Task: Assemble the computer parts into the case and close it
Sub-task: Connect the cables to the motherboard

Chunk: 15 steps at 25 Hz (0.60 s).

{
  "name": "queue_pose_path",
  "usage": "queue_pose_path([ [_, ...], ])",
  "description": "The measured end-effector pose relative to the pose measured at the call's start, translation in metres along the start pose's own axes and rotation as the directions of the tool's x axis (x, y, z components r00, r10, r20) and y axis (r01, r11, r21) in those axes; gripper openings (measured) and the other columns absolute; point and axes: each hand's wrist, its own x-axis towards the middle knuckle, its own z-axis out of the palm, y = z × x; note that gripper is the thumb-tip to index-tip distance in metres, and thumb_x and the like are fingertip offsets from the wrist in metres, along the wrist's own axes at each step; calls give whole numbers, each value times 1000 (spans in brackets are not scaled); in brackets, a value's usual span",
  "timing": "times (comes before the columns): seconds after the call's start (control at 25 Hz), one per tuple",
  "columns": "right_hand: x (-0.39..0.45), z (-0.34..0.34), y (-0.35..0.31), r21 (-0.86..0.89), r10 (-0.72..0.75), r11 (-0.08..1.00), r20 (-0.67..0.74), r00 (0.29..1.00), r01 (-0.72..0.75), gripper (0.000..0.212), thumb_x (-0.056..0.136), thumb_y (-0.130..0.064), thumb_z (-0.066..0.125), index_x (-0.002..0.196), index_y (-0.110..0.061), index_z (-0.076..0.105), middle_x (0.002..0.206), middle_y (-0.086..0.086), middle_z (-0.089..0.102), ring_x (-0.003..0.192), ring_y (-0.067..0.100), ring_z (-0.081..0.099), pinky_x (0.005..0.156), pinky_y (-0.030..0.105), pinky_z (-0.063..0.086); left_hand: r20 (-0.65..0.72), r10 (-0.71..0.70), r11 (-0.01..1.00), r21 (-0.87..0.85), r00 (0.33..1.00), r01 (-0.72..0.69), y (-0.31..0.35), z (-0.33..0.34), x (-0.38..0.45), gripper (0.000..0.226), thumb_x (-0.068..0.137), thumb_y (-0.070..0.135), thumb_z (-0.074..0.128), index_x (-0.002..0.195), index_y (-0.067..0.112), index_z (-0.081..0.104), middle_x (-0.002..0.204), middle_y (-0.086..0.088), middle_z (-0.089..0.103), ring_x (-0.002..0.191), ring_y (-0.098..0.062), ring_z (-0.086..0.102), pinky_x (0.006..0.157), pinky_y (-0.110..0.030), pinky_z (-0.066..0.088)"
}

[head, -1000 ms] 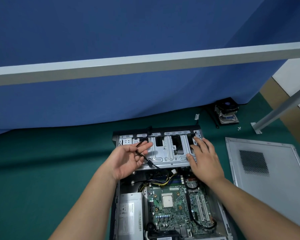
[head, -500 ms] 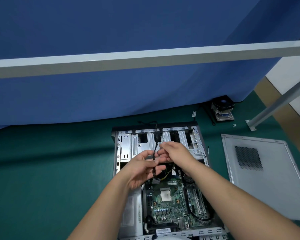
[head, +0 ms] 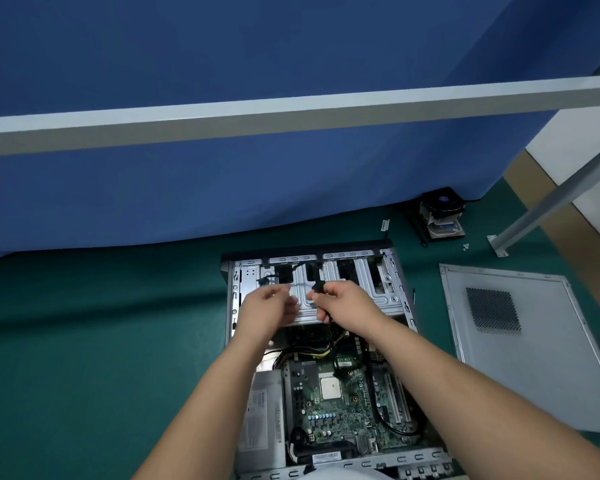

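Care with the thin black cable is what this step seems to ask: it should be led along the perforated silver metal drive cage and not pulled hard, because its far end goes into a slot at the top edge of the cage, and a sharp tug could, I think, bend the plug. The open grey metal computer case lies in the lower middle of the frame on the dark green tabletop, with the green motherboard visible inside, and the flat grey side panel with a mesh vent lies apart at the right, so closing is not yet near. The right hand is curled, and its fingertips pinch the cable just above the cage. The left hand is blurred; its fingers look loosely bent beside the cable, but whether they hold anything I cannot tell.
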Motion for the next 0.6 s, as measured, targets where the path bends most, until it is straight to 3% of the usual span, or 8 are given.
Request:
queue_pose_path([
  [0.16,-15,9,9,-258,-49,964,42,998,58,23,102,-34,57,82,-28,65,69,-8,73,50,-3,58,53,22,42,178,-27,984,-171,984,58,10,11,2,36,97,40,69,113,8,68,111,-10,78,104,-25,75,92,-38,58],
  [0.28,-21,17,15,-362,-77,929,27,997,82,26,102,-31,56,76,-30,60,69,-5,73,46,-2,56,52,24,41,230,-23,959,-271,973,86,6,14,1,25,93,25,75,108,6,68,112,-13,77,107,-29,74,87,-39,61],
  [0.36,-23,18,17,-368,-84,926,8,996,81,26,101,-30,55,75,-29,59,69,-6,73,47,0,57,53,25,43,253,9,943,-325,967,76,3,12,-3,34,90,17,75,118,4,61,115,-14,76,108,-27,74,78,-33,62],
  [0.52,-25,18,17,-307,-76,949,14,997,77,24,100,-31,55,79,-24,64,70,-9,73,57,9,64,59,30,51,330,74,933,-356,941,52,0,4,-9,49,87,11,74,131,6,52,122,-16,73,112,-27,72,82,-35,62],
  [0.6,-28,19,18,-280,-79,956,41,996,88,23,100,-32,56,81,-24,66,70,-9,74,57,6,64,62,32,53,291,97,943,-332,952,6,0,1,-10,47,88,7,73,131,8,52,119,-17,74,105,-28,75,83,-38,63],
])
